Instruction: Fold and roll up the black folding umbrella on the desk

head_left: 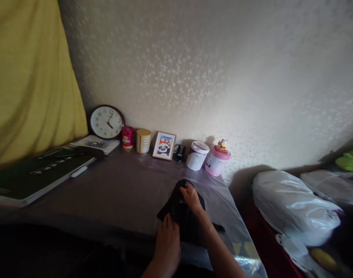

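left hand (168, 241): nearest the near edge of the tabletop (112, 193), lying flat, fingers spread and pressed on the black cloth (182, 218).
right hand (190, 197): further in, fingers curled and pinched on the cloth's far end, holding a fold raised.
black cloth: crumpled on the clear plastic sheet (222, 200) toward the tabletop's right edge, under both hands.
far edge: wall clock (106, 122), red tin (127, 137), yellow tin (143, 141), framed panda picture (164, 145), white tub (196, 155) and pink jar (217, 159) in a row against the wall.
left corner: dark book (34, 173) lying flat.
beyond right edge: white plastic bags (292, 204).
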`<act>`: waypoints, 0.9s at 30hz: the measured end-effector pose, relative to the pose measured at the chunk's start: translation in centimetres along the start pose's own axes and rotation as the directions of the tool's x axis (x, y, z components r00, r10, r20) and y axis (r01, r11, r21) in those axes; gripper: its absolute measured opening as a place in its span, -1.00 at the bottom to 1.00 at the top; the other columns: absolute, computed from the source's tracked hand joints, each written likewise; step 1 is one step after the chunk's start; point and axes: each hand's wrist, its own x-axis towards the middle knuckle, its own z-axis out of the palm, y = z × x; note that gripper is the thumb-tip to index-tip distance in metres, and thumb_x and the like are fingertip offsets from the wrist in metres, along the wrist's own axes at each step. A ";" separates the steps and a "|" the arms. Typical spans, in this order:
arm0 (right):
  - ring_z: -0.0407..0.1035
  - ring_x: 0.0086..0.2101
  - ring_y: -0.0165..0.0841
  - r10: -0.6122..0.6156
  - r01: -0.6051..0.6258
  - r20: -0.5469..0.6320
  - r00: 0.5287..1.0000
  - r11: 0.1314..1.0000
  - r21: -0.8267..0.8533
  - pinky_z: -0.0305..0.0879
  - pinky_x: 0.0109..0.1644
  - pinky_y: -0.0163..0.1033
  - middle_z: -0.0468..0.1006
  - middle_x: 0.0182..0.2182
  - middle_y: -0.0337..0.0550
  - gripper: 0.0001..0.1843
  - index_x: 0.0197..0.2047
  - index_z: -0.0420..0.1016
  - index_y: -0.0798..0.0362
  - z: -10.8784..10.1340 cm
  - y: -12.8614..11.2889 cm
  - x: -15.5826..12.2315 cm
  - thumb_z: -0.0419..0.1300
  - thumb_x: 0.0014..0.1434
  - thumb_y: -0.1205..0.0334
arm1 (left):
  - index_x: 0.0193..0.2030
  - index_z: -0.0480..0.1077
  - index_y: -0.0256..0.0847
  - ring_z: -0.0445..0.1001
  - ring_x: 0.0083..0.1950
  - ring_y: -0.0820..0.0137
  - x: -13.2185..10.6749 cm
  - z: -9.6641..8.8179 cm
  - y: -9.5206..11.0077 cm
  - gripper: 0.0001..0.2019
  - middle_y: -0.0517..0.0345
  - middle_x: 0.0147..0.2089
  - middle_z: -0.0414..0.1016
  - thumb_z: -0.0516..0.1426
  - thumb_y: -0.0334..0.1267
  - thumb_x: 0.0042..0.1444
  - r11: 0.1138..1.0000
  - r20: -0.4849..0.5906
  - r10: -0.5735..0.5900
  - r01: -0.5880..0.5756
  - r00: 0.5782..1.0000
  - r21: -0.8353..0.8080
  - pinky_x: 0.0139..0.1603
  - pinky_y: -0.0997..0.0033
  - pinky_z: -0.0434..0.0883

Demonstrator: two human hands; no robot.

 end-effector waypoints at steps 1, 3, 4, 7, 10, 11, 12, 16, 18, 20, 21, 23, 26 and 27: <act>0.46 -0.46 -0.35 -0.005 0.006 0.027 1.000 1.000 -0.024 0.25 -0.43 -0.35 0.55 -0.55 -0.17 -0.66 -0.05 0.34 0.20 0.0 -0.1 0.0 0.02 0.15 0.20 | 0.21 0.13 -0.46 0.06 0.29 0.11 -0.1 0.0 0.0 -0.37 -0.27 0.27 0.11 -0.02 -0.52 -0.12 1.000 -0.010 0.004 -0.004 1.000 -0.005 0.21 0.14 0.14; 0.45 -0.49 -0.37 -0.027 0.030 0.067 0.997 0.999 -0.038 0.24 -0.42 -0.37 0.52 -0.62 -0.22 -0.69 -0.07 0.34 0.18 0.0 -0.2 0.0 0.01 0.16 0.22 | 0.17 0.17 -0.45 0.13 0.26 0.13 -0.4 -0.1 -0.2 -0.41 -0.24 0.22 0.19 -0.03 -0.52 -0.10 1.000 -0.034 0.014 -0.015 0.999 -0.006 0.21 0.16 0.14; 0.44 -0.51 -0.40 -0.043 0.047 0.086 0.995 0.998 -0.037 0.23 -0.42 -0.38 0.52 -0.63 -0.25 -0.72 -0.09 0.35 0.16 0.0 -0.4 0.0 0.00 0.17 0.22 | 0.15 0.20 -0.44 0.17 0.23 0.14 -0.6 -0.3 -0.3 -0.44 -0.22 0.19 0.24 -0.04 -0.51 -0.08 1.000 -0.042 0.019 -0.020 0.999 -0.003 0.19 0.16 0.15; 0.42 -0.56 -0.46 -0.121 0.126 0.155 0.981 0.992 -0.021 0.22 -0.42 -0.41 0.55 -0.58 -0.26 -0.78 -0.19 0.38 0.11 -0.2 -0.9 -0.5 -0.04 0.18 0.25 | 0.08 0.27 -0.41 0.31 0.10 0.14 -1.1 -1.4 -0.7 -0.55 -0.17 0.06 0.35 -0.05 -0.45 0.01 0.999 -0.053 0.023 -0.021 0.998 0.028 0.10 0.16 0.25; 0.40 -0.57 -0.48 -0.196 0.197 0.196 0.961 0.980 0.012 0.21 -0.43 -0.40 0.58 -0.52 -0.25 -0.78 -0.30 0.41 0.08 -0.6 -1.4 -1.2 -0.05 0.19 0.25 | 0.05 0.29 -0.39 0.36 0.03 0.16 -1.2 -2.9 -0.8 -0.63 -0.15 -0.01 0.38 -0.07 -0.37 0.12 0.995 -0.104 -0.001 0.011 0.995 0.101 0.03 0.17 0.31; 0.40 -0.57 -0.48 -0.218 0.219 0.201 0.955 0.976 0.021 0.21 -0.44 -0.40 0.59 -0.51 -0.25 -0.77 -0.33 0.41 0.07 -0.7 -1.5 -1.4 -0.05 0.19 0.24 | 0.02 0.31 -0.37 0.37 0.02 0.18 -1.2 -3.3 -0.6 -0.65 -0.14 -0.02 0.39 -0.10 -0.37 0.15 0.993 -0.139 0.002 0.014 0.990 0.114 0.01 0.18 0.33; 0.40 -0.56 -0.47 -0.241 0.240 0.204 0.949 0.970 0.029 0.21 -0.43 -0.39 0.59 -0.50 -0.24 -0.76 -0.35 0.42 0.06 -0.8 -1.6 -1.6 -0.05 0.19 0.24 | -0.02 0.33 -0.33 0.38 0.01 0.20 -1.1 -3.6 -0.4 -0.67 -0.12 -0.04 0.39 -0.14 -0.37 0.17 0.994 -0.178 0.017 0.003 0.984 0.113 0.00 0.19 0.33; 0.42 -0.48 -0.42 -0.308 0.305 0.178 0.935 0.951 0.045 0.24 -0.37 -0.35 0.59 -0.50 -0.25 -0.76 -0.38 0.46 0.01 -0.9 -1.8 -2.2 -0.01 0.18 0.23 | -0.08 0.37 -0.22 0.34 0.08 0.26 -0.4 -3.0 0.6 -0.68 -0.01 0.06 0.36 -0.15 -0.39 0.17 0.979 -0.301 0.202 -0.192 0.932 0.061 0.10 0.17 0.29; 0.44 -0.43 -0.41 -0.330 0.324 0.179 0.927 0.944 0.064 0.26 -0.32 -0.34 0.60 -0.48 -0.26 -0.78 -0.34 0.48 0.00 -1.1 -1.9 -2.7 0.00 0.18 0.23 | 0.04 0.31 -0.22 0.26 0.17 0.23 0.2 -1.5 0.7 -0.65 -0.01 0.15 0.30 -0.10 -0.41 0.13 0.968 -0.317 0.249 -0.237 0.915 0.078 0.17 0.11 0.23; 0.45 -0.40 -0.41 -0.373 0.358 0.200 0.906 0.928 0.107 0.29 -0.27 -0.33 0.59 -0.46 -0.26 -0.77 -0.27 0.49 0.00 -1.4 -1.9 -3.5 0.00 0.20 0.22 | 0.16 0.20 -0.27 0.22 0.21 0.15 0.6 0.0 0.5 -0.54 -0.09 0.20 0.25 -0.05 -0.43 0.08 0.977 -0.314 0.212 -0.190 0.926 0.098 0.16 0.05 0.25; 0.45 -0.37 -0.41 -0.410 0.392 0.204 0.889 0.912 0.123 0.30 -0.24 -0.33 0.59 -0.44 -0.26 -0.77 -0.25 0.49 0.00 -1.6 -1.7 -4.1 0.00 0.22 0.21 | 0.19 0.16 -0.30 0.20 0.23 0.14 0.8 0.7 0.3 -0.50 -0.11 0.22 0.22 -0.05 -0.46 0.06 0.978 -0.300 0.203 -0.175 0.932 0.117 0.16 0.04 0.26; 0.43 -0.28 -0.39 -0.512 0.497 0.187 0.838 0.859 0.127 0.31 -0.16 -0.31 0.59 -0.35 -0.23 -0.76 -0.21 0.50 -0.01 -2.1 -1.3 -5.2 0.00 0.23 0.20 | 0.20 0.15 -0.34 0.19 0.24 0.15 1.0 1.7 -0.1 -0.47 -0.13 0.23 0.22 -0.06 -0.52 0.03 0.975 -0.282 0.194 -0.152 0.940 0.164 0.17 0.07 0.26; 0.36 -0.11 -0.38 -0.661 0.658 0.142 0.737 0.749 0.075 0.25 0.01 -0.24 0.56 -0.18 -0.18 -0.73 -0.13 0.48 0.00 -2.5 0.0 -6.2 -0.02 0.26 0.24 | 0.20 0.15 -0.38 0.19 0.24 0.17 1.0 2.4 -0.3 -0.47 -0.15 0.23 0.22 -0.07 -0.57 0.02 0.966 -0.283 0.184 -0.121 0.941 0.227 0.18 0.09 0.26; 0.34 -0.07 -0.37 -0.689 0.689 0.132 0.713 0.723 0.052 0.21 0.07 -0.21 0.55 -0.14 -0.16 -0.72 -0.10 0.47 0.01 -2.5 0.6 -6.2 -0.03 0.27 0.26 | 0.21 0.13 -0.37 0.18 0.24 0.17 0.9 2.5 -0.2 -0.46 -0.15 0.24 0.21 -0.06 -0.56 0.02 0.966 -0.291 0.176 -0.108 0.940 0.236 0.18 0.09 0.26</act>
